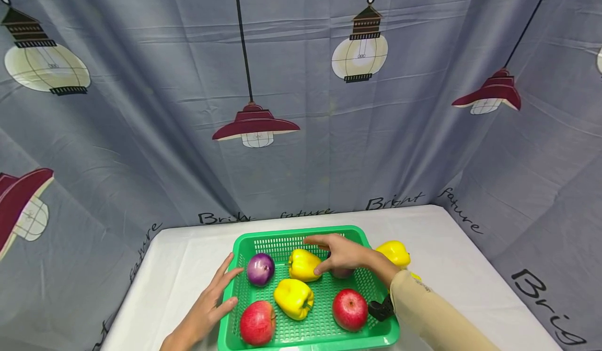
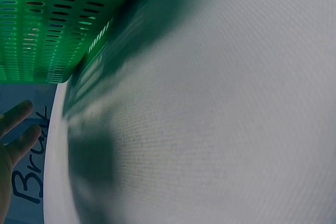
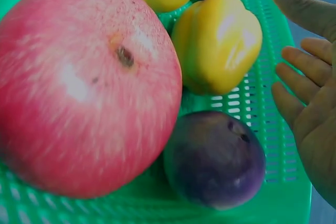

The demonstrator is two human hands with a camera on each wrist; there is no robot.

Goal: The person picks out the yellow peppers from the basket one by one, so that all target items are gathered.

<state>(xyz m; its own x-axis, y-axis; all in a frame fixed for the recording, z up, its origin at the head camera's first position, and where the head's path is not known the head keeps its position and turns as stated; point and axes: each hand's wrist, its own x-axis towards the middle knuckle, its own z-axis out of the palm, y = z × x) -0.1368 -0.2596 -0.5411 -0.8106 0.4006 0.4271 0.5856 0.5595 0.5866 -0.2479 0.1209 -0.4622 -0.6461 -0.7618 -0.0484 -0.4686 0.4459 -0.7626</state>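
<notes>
In the head view a green basket (image 1: 324, 340) holds two yellow peppers (image 1: 293, 299), two red apples (image 1: 350, 309), a purple round fruit (image 1: 261, 269) at the left and another, partly hidden, under the right hand (image 1: 345, 254). That hand is over the basket's back right part, fingers spread, gripping nothing; the right wrist view shows its fingers (image 3: 302, 77) apart, beside a yellow pepper (image 3: 218, 43) and a dark purple fruit (image 3: 215, 158). My left hand (image 1: 204, 309) is at the basket's left rim, fingers spread; whether it touches the rim is unclear.
Outside the basket, at its right, lies a yellow pepper (image 1: 395, 253), with another yellow thing partly hidden by the right arm. A black object (image 1: 382, 309) shows at the right wrist. The white table (image 1: 183, 257) is bordered by grey curtains (image 1: 301, 173).
</notes>
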